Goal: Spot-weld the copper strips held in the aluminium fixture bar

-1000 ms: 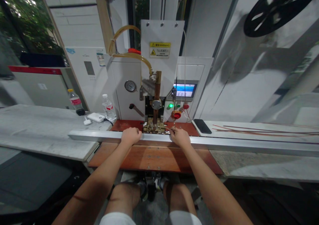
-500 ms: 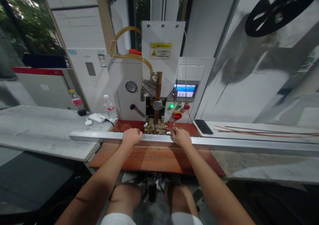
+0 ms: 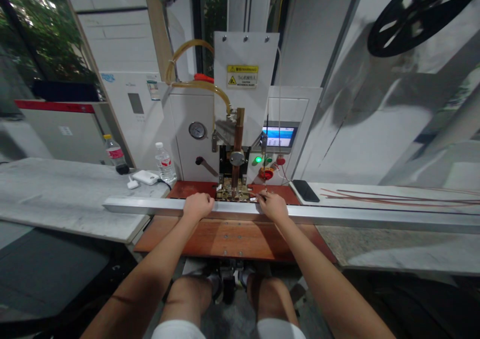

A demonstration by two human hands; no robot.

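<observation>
Two-handed, held a long silver bar (image 3: pixel 236 208) flat above a brown board (image 3: pixel 232 241), just in front of gold metal blocks (image 3: pixel 225 195) at the foot of a white machine (image 3: pixel 243 54). Saw its long side going left to right, with a small dip to the right. Saw its left end over a white table (image 3: pixel 56 189), and lost its right end past the edge of view. Curled the left hand (image 3: pixel 198 205) tight around the bar, like a fist. Bent the right hand (image 3: pixel 273 206) over it, with fingertips close together near the blocks. Could not tell of any small thing pinched there. Saw a yellow-capped bottle (image 3: pixel 114 153) on the white table, with dark drink (image 3: pixel 122 169) only at the bottom. Saw a clear bottle (image 3: pixel 165 163) nearer the machine, white cap on. Could not tell its fill. Saw thin brown rods (image 3: pixel 375 197) on the right, also going left to right, near a black phone (image 3: pixel 305 191).
</observation>
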